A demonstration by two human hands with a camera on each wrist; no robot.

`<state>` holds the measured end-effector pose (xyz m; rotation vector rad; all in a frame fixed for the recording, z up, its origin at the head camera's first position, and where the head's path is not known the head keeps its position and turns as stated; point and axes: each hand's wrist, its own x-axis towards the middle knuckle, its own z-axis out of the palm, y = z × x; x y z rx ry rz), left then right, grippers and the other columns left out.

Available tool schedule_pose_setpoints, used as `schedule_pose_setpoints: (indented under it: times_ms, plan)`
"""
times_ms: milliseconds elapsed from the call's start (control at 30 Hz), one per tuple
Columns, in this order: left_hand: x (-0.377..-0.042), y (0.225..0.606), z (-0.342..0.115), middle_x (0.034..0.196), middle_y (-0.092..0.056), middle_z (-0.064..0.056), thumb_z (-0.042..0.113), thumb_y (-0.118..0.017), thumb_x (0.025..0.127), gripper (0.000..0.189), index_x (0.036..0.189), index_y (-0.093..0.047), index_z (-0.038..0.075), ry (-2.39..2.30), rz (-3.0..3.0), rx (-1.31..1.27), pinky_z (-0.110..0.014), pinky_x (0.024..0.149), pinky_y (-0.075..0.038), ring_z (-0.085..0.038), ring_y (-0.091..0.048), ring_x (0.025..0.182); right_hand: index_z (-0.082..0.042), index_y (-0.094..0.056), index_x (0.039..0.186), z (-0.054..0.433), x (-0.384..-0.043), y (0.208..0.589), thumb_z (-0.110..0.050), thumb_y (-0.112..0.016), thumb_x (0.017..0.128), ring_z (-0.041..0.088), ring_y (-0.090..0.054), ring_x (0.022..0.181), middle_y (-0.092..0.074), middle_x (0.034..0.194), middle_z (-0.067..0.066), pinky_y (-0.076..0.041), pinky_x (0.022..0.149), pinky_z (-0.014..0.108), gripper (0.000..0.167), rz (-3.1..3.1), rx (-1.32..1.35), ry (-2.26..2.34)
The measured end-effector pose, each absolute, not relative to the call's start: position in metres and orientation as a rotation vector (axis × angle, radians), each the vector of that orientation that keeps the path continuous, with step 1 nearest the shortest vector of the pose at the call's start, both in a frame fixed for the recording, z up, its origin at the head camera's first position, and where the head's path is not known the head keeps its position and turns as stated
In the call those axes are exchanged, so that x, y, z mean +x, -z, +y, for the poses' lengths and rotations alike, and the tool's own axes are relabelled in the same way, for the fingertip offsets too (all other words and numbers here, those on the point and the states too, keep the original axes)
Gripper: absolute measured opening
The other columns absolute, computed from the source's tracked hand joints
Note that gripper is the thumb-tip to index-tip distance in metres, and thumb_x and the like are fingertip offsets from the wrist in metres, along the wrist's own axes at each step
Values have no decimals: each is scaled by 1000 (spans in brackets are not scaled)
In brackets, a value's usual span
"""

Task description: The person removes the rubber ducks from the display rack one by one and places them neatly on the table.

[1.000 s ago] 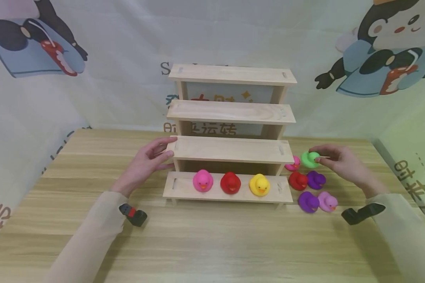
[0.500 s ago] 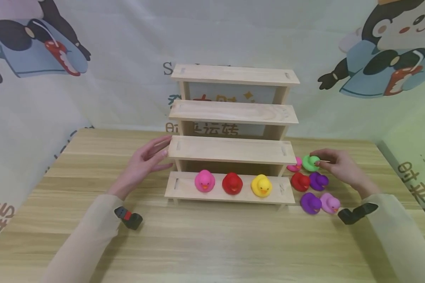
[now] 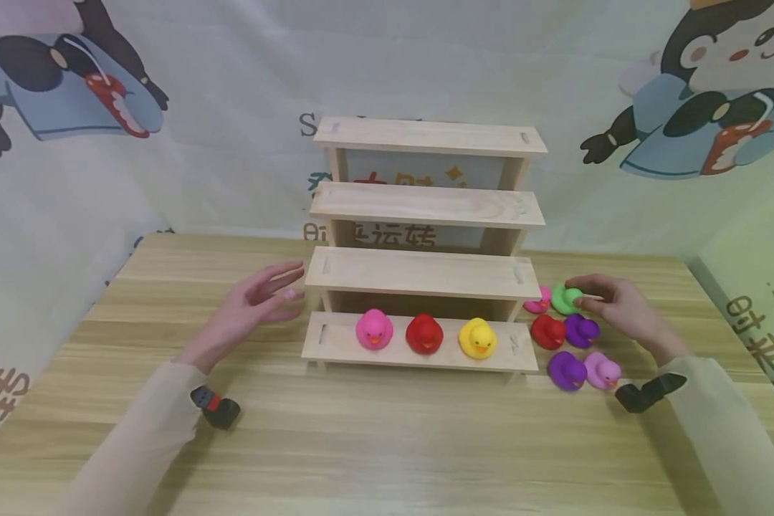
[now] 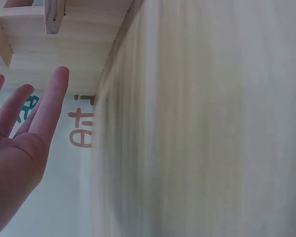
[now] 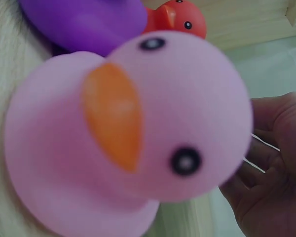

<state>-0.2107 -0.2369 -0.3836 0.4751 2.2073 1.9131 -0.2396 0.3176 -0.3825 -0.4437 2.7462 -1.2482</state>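
My right hand (image 3: 619, 308) holds a green rubber duck (image 3: 562, 298) at the right of the wooden shelf, thumb and fingers around its head. In the right wrist view a light pink duck (image 5: 187, 108) fills the front and hides that hold; part of the right hand (image 5: 266, 182) shows behind it. My left hand (image 3: 241, 308) hovers just left of the stepped wooden shelf (image 3: 419, 272), fingers spread and touching nothing. In the left wrist view the left hand (image 4: 24, 143) has its fingers extended below the shelf boards (image 4: 64, 44).
On the lowest step stand a pink duck (image 3: 374, 330), a red duck (image 3: 424, 334) and a yellow duck (image 3: 477, 338). Beside the shelf sit another red duck (image 3: 548, 332), two purple ducks (image 3: 566, 371) and a bright pink duck (image 3: 538, 301). A printed cloth (image 3: 232, 143) hangs behind the table.
My left hand has left the shelf's edge and moved left, its fingers spreading. My right hand and the green duck have come slightly lower, staying close to the other ducks.
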Motion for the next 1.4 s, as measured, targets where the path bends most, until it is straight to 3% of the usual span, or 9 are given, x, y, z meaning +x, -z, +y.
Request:
schedule_pose_setpoints:
  times_ms: [233, 400, 500, 700, 867, 1200, 1400]
  plan:
    - [-204, 387, -242, 152, -33, -15, 15, -59, 98, 56, 148, -36, 7, -1781, 2243, 441, -40, 89, -50, -39, -43, 129, 12, -48, 131, 321, -237, 376, -5, -53, 98, 44, -53, 113, -51, 128, 33, -42, 79, 7, 38, 2807, -483, 1258]
    - [-200, 390, -244, 151, -33, -18, 10, -59, 97, 55, 147, -37, 3, -1685, 2254, 484, -40, 88, -51, -41, -44, 127, 10, -51, 130, 323, -235, 366, -8, -55, 98, 6, -57, 105, -53, 126, 31, -40, 81, 5, 36, 2855, -481, 1252]
    - [-197, 391, -245, 150, -34, -18, 9, -60, 96, 54, 146, -38, 3, -1643, 2266, 520, -39, 89, -51, -41, -43, 128, 9, -53, 128, 321, -231, 360, -8, -56, 98, -7, -54, 100, -54, 125, 32, -40, 81, 6, 35, 2860, -500, 1253]
    - [-190, 390, -244, 149, -39, -12, 18, -63, 95, 54, 145, -42, 10, -1538, 2298, 508, -38, 91, -50, -38, -47, 125, 9, -55, 125, 310, -222, 348, -6, -56, 97, -7, -56, 94, -56, 122, 31, -43, 80, 7, 31, 2852, -563, 1245]
    - [-186, 390, -240, 147, -42, -10, 23, -65, 94, 54, 143, -46, 13, -1486, 2330, 543, -42, 92, -49, -34, -53, 121, 8, -58, 121, 303, -217, 345, 0, -57, 95, -1, -60, 95, -61, 114, 27, -46, 79, 9, 28, 2859, -664, 1245]
    - [-183, 390, -235, 148, -41, -9, 27, -65, 93, 51, 142, -50, 20, -1421, 2313, 569, -44, 93, -48, -35, -51, 122, 6, -62, 117, 297, -208, 340, 7, -61, 91, 3, -63, 91, -64, 105, -12, -48, 77, 11, 27, 2861, -833, 1254]
    - [-185, 391, -230, 147, -42, -7, 32, -67, 92, 52, 141, -51, 25, -1358, 2342, 554, -48, 95, -46, -33, -51, 123, 3, -65, 115, 292, -201, 334, 7, -62, 89, 8, -64, 92, -64, 105, -14, -48, 78, 12, 26, 2859, -920, 1245]
